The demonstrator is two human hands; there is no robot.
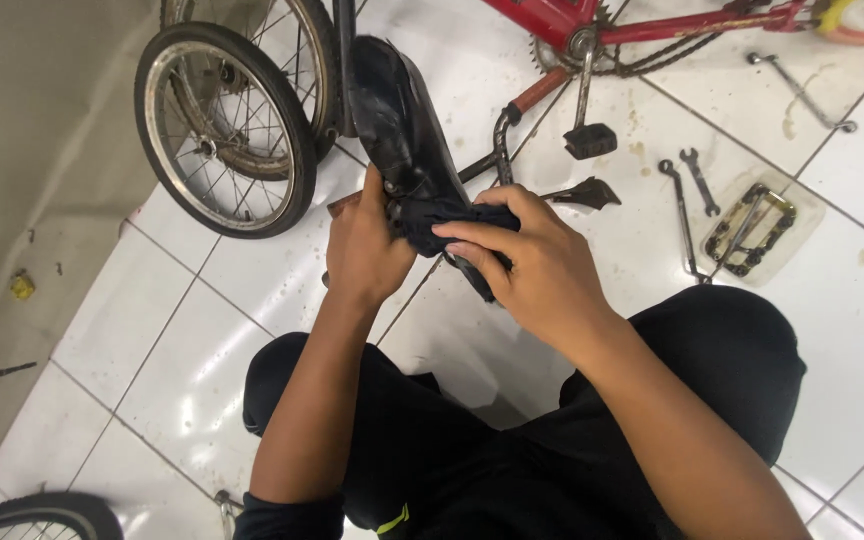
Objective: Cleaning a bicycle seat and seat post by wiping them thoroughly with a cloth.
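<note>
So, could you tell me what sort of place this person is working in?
Most likely a bicycle repair spot on a white tiled floor. A red bicycle frame lies nearby, spoked wheels stand to the side, and wrenches lie loose on the tiles.

one view only, worn on the head, looking steeply down past the chest onto the left hand [364, 250] and right hand [532, 262], both close under the lens at mid-frame. knees fill the bottom edge. beyond the hands the white tiled floor [192, 350] runs up to the top edge, taking in a small wheel [222, 130] beyond the left hand and wrenches [687, 200] past the right.
</note>
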